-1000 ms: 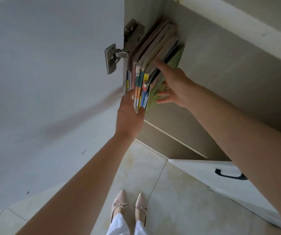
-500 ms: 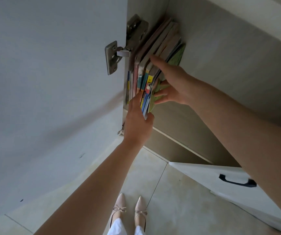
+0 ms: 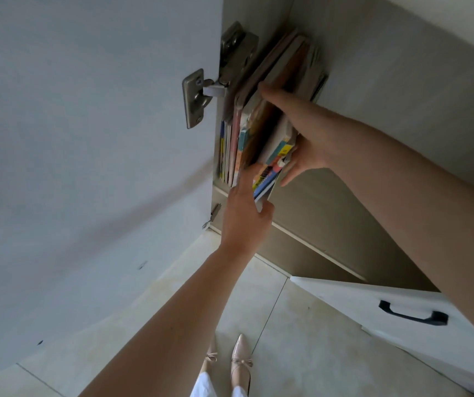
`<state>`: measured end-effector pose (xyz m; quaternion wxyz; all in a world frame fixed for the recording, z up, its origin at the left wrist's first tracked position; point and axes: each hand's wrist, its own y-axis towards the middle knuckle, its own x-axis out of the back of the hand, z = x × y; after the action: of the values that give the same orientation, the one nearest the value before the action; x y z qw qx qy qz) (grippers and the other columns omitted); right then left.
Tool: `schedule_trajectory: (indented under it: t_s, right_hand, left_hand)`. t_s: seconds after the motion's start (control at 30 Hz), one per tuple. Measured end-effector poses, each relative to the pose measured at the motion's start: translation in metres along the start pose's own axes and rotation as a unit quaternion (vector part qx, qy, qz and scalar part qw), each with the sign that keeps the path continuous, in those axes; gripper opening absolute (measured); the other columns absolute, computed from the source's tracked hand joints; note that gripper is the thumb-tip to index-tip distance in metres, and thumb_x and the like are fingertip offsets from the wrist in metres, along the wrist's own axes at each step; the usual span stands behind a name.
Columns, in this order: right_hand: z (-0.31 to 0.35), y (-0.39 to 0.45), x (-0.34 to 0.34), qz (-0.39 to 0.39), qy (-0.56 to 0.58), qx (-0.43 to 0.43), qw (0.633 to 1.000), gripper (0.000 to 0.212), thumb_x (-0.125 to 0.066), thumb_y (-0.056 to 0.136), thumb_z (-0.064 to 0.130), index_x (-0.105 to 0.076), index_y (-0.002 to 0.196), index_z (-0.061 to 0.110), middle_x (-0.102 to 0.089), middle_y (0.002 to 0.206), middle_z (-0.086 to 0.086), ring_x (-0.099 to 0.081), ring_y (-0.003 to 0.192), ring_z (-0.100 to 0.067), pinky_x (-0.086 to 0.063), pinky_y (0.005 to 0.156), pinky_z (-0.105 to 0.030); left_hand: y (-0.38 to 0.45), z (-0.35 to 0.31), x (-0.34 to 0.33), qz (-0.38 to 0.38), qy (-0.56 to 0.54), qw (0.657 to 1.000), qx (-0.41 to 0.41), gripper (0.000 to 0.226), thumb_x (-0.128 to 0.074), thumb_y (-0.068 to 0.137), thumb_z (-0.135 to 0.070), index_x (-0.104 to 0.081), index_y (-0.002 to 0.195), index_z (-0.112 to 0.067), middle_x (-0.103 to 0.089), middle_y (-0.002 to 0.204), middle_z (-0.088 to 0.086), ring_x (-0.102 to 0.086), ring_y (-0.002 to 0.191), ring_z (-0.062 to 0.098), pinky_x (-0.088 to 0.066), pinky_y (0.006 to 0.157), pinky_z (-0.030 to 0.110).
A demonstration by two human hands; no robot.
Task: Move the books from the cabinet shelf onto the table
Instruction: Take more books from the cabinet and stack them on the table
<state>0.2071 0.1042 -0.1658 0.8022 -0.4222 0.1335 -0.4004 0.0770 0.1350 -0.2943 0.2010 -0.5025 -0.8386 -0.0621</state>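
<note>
A row of thin books (image 3: 261, 121) with colourful spines stands upright on the cabinet shelf (image 3: 324, 204), pressed against its left wall. My right hand (image 3: 307, 138) clasps a bundle of them from the right side, thumb over their top edges and fingers spread along the outer cover. My left hand (image 3: 247, 213) grips the same bundle from below at the spines, thumb under the bottom edge. A few thinner books (image 3: 225, 150) stay at the far left beside the bundle. No table is in view.
The open white cabinet door (image 3: 87, 138) hangs on the left on a metal hinge (image 3: 198, 96). Another white door with a black handle (image 3: 413, 313) stands open lower right. Pale floor tiles (image 3: 301, 339) and my shoes lie below.
My right hand has slid further around the bundle and now covers its outer side. The left hand has closed up under the spines. The bundle has tilted outward from the shelf.
</note>
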Motion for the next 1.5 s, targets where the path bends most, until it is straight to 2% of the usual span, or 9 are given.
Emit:
schedule_trajectory:
  t_s: [0.2,0.37,0.5,0.77,1.03,1.17,1.23,1.33,1.5]
  right_hand:
    - [-0.003,-0.002,-0.001,-0.007,0.017,0.002,1.0,0.062,-0.064,0.082,0.053,-0.041,0.129,0.019,-0.049,0.13,-0.024,-0.055,0.108,-0.049,-0.045,0.089,-0.067]
    - [-0.006,-0.004,0.007,0.012,0.056,0.004,0.998,0.058,-0.059,0.087,0.04,-0.036,0.132,0.011,-0.054,0.118,-0.028,-0.053,0.112,-0.051,-0.043,0.089,-0.066]
    - [-0.006,-0.006,0.011,0.021,0.055,0.018,0.998,0.055,-0.051,0.089,0.032,-0.038,0.136,0.008,-0.055,0.125,-0.028,-0.06,0.103,-0.049,-0.044,0.089,-0.067]
    - [-0.013,-0.006,0.021,0.018,0.04,0.063,0.997,0.008,-0.044,0.084,0.016,-0.049,0.081,0.01,-0.063,0.097,-0.018,-0.068,0.088,-0.045,-0.048,0.08,-0.067]
    - [-0.021,-0.017,0.016,0.026,-0.007,0.048,0.998,0.026,-0.052,0.085,0.021,-0.057,0.105,0.007,-0.066,0.104,-0.019,-0.067,0.092,-0.042,-0.045,0.09,-0.066]
    - [-0.048,-0.023,0.03,0.053,-0.024,0.017,0.998,0.097,-0.066,0.062,0.06,-0.034,0.144,0.019,-0.054,0.133,-0.019,-0.058,0.115,-0.036,-0.037,0.1,-0.065]
    - [-0.063,-0.024,0.045,0.048,0.007,0.019,0.999,0.086,-0.058,0.069,0.061,-0.043,0.138,0.011,-0.06,0.128,-0.016,-0.059,0.116,-0.032,-0.041,0.101,-0.057]
    - [-0.086,-0.01,0.065,0.022,-0.007,0.056,0.998,0.034,-0.057,0.092,0.022,-0.056,0.125,0.013,-0.067,0.119,-0.007,-0.06,0.117,-0.025,-0.045,0.101,-0.049]
    - [-0.109,0.016,0.069,-0.068,-0.148,0.118,0.979,0.06,-0.067,0.085,0.004,-0.036,0.133,0.023,-0.064,0.107,0.005,-0.061,0.108,-0.016,-0.052,0.092,-0.043]
  left_hand:
    - [0.0,-0.005,-0.001,-0.061,-0.062,0.996,0.036,0.078,-0.059,0.086,-0.005,-0.015,0.147,-0.027,-0.049,0.14,-0.004,-0.051,0.12,0.01,-0.04,0.074,0.006]
    - [0.014,0.008,-0.003,-0.096,0.04,0.995,0.002,0.072,-0.067,0.078,-0.006,-0.036,0.142,-0.019,-0.043,0.137,0.004,-0.048,0.123,0.024,-0.053,0.093,0.039]
    - [0.02,0.015,-0.008,-0.021,0.046,0.998,0.038,0.07,-0.067,0.084,-0.011,-0.034,0.145,-0.021,-0.044,0.143,0.001,-0.051,0.124,0.021,-0.045,0.087,0.026]
    - [0.047,0.01,-0.032,-0.094,0.079,0.992,0.009,0.066,-0.076,0.077,-0.029,-0.046,0.134,-0.018,-0.065,0.124,0.004,-0.063,0.109,0.026,-0.054,0.088,0.038]
    - [0.03,0.013,-0.025,-0.115,0.127,0.985,-0.03,0.044,-0.075,0.079,-0.033,-0.063,0.117,-0.015,-0.073,0.098,0.003,-0.068,0.082,0.018,-0.036,0.066,0.009]
    - [0.001,0.02,-0.009,-0.104,0.114,0.988,-0.032,0.029,-0.079,0.076,-0.028,-0.067,0.095,-0.009,-0.055,0.063,-0.009,-0.046,0.053,0.013,-0.037,0.053,0.015]
    - [-0.01,0.026,0.0,-0.093,0.112,0.989,-0.031,0.025,-0.08,0.073,-0.026,-0.066,0.087,-0.01,-0.052,0.059,-0.01,-0.05,0.05,0.02,-0.039,0.058,0.022]
    - [-0.021,0.039,0.013,-0.084,0.103,0.99,-0.039,0.026,-0.083,0.068,-0.024,-0.059,0.074,-0.017,-0.052,0.058,-0.01,-0.049,0.049,0.018,-0.034,0.052,0.016]
    - [-0.028,0.057,0.024,-0.057,0.054,0.997,-0.017,0.026,-0.076,0.063,-0.032,-0.053,0.06,-0.02,-0.057,0.052,-0.003,-0.057,0.05,0.025,-0.046,0.05,0.022]
